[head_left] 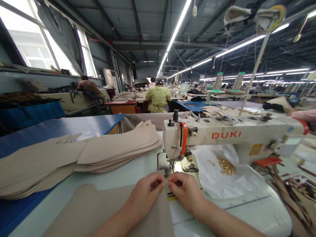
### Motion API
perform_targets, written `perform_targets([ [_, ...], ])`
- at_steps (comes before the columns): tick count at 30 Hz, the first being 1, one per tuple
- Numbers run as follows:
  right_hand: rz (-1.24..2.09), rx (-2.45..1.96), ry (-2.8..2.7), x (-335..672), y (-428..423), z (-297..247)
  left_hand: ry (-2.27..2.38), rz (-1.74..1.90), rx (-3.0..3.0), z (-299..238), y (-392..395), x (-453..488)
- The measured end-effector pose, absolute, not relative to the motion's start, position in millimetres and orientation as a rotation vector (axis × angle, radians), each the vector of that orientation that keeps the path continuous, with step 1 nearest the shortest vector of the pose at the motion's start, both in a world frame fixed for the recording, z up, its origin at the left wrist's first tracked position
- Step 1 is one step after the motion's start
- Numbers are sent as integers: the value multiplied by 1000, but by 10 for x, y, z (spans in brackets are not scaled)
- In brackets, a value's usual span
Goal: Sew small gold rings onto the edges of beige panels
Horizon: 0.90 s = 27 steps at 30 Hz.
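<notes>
Bare forearms (219, 214) came in over the near edge, both cut off there before the elbows. Beneath them lay a pale worktable (116, 180), its near side out of view. A stack of beige panels (118, 144) covered its far left, running out past the left border. Far right stood a sewing machine (209, 131); the hands hid part of its bed. One loose panel (81, 210) lay at near left, passing under the left forearm and cut off below. Right of the needle, a crumpled white sheet (207, 177) was partly behind the machine's body. Left hand (145, 189) and right hand (186, 189) met at the loose panel's far right corner, each thumb and forefinger pinched together. Gold-coloured pieces (225, 166) were heaped on the sheet, too small to make out singly. Between the fingertips was a small thin item (165, 180); what it was, I could not tell.
</notes>
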State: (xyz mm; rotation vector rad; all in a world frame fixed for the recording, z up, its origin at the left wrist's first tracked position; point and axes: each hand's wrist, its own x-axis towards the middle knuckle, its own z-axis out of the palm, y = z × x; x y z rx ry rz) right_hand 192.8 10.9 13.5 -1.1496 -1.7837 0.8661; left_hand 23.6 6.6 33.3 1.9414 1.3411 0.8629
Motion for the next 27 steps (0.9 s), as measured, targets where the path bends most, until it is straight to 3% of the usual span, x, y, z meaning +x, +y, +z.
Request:
perform_targets([
  [8, 1223, -1192, -1500, 1948, 258, 38, 1587, 856, 2277, 263, 116, -20],
  [14, 1380, -1313, -1429, 1972, 301, 149, 1412, 995, 2611, -11, 57, 85],
  [27, 1553, -1510, -1505, 1969, 397, 310, 1274, 1022, 2716, 29, 89, 277],
])
